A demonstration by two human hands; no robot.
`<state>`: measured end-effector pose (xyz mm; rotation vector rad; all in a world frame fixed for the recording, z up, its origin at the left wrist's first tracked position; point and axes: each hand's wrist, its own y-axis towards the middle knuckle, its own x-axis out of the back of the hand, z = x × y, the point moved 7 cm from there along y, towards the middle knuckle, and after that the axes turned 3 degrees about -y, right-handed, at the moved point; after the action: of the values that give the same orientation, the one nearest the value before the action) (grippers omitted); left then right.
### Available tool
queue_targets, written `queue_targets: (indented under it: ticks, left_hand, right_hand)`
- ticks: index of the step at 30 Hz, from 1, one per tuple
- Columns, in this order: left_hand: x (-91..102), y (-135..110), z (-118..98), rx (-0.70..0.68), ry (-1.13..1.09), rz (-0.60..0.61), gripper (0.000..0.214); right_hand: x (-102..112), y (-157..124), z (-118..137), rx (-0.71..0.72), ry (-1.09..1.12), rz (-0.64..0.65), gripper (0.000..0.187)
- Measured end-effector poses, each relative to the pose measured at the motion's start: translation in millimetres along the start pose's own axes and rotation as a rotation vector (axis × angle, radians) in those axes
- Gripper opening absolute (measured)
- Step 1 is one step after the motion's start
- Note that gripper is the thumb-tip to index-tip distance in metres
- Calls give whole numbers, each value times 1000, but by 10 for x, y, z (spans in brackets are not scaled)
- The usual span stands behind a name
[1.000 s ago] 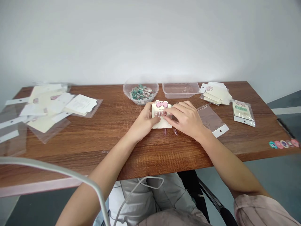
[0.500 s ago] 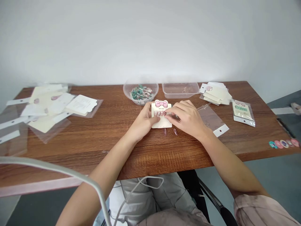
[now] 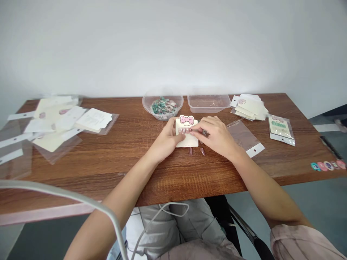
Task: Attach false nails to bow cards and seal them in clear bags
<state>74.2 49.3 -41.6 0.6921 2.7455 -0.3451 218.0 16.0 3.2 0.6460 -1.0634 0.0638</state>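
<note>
Holds a cream card (image 3: 193,141) with a pink bow top over the middle of the surface (image 3: 108,162), left hand (image 3: 168,140) closed on its 9 o'clock edge, thumb laid across the front. Has the fingers of the right hand (image 3: 214,133) drawn nearly together at the card's 3 o'clock side, by the end of a row of shiny pinkish nails (image 3: 184,130). Shows a small dark piece (image 3: 205,133) at those fingers; cannot tell what it is or how firmly gripped.

Reckoning from the card, with 12 toward the wall (image 3: 173,47): has one loose nail (image 3: 190,152) at 6 o'clock, just off the lower edge, and another (image 3: 202,151) at 5. Has a clear round bowl (image 3: 146,107) of green and pink pieces at 11, a clear rectangular tray (image 3: 208,109) at 1, and a pile of cards (image 3: 253,109) at 2. At 3, has a clear bag (image 3: 242,136) near the right hand, then a filled packet (image 3: 282,130) farther out. Has more bagged cards (image 3: 54,124) well away at 9.
</note>
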Motion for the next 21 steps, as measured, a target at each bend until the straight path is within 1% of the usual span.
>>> queue_targets:
  ticks: [6,11,17,19,21]
  left_hand:
    - [6,2,5,5,-15,6,51]
    - [2,-8,-21,-3,-9,7,51]
    - [-5,-13,-19,-3,16,-1,50]
    - [-6,-11,-22,-5,18,-3,51]
    - [11,-11,-47,-12,9,-17,53]
  right_hand:
    - [28,3,6,5,19,-15,11]
    - [27,0,19,35,-28,-43,14]
    - [-31,-7,24,53,-82,-30,17]
    - [-13,-5,35,66,-84,-32,17]
    - [49,-1,28,67,-64,-41,17]
